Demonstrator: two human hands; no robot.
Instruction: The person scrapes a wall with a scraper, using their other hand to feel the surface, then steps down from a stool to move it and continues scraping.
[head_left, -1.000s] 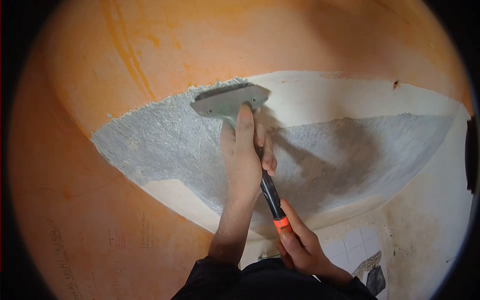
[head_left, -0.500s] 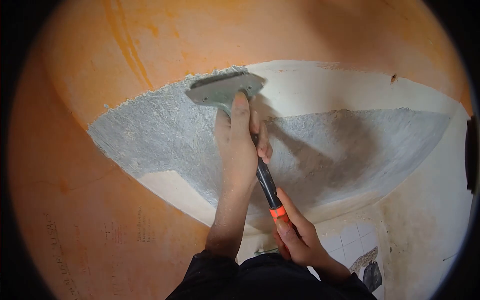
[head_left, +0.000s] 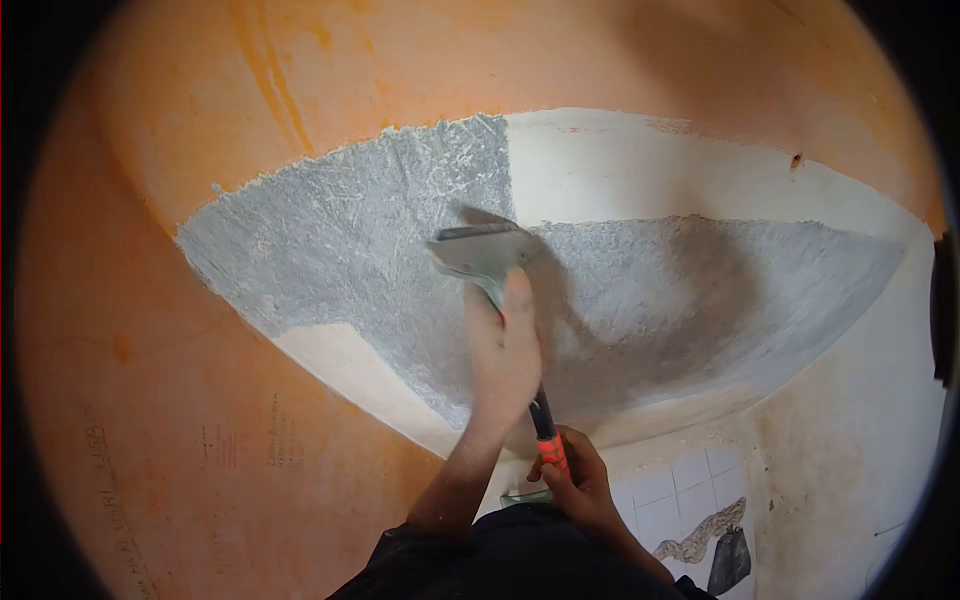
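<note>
A long-handled scraper [head_left: 490, 252] with a wide grey-green head lies close against the scraped grey patch [head_left: 370, 240] of the wall. My left hand [head_left: 507, 355], slightly blurred, is closed round the handle just below the head, its thumb laid up along the neck. Lower down, my right hand [head_left: 580, 475] grips the handle's orange-red band. Between my hands a short piece of the black shaft [head_left: 542, 415] shows. The scraper's shadow falls on the grey surface around the head.
White coating [head_left: 640, 165] borders the grey patch at upper right, and orange paint [head_left: 200, 110] covers the wall above and left. A pale strip [head_left: 350, 375] runs along the lower left. Handwriting marks the left wall. White tiles [head_left: 665, 490] and a dark object [head_left: 730, 562] appear at lower right.
The scraper head has come down from the orange paint's edge to the middle of the grey area. Both hands moved down with it, still gripping the handle. Scraped grey surface shows where the head was.
</note>
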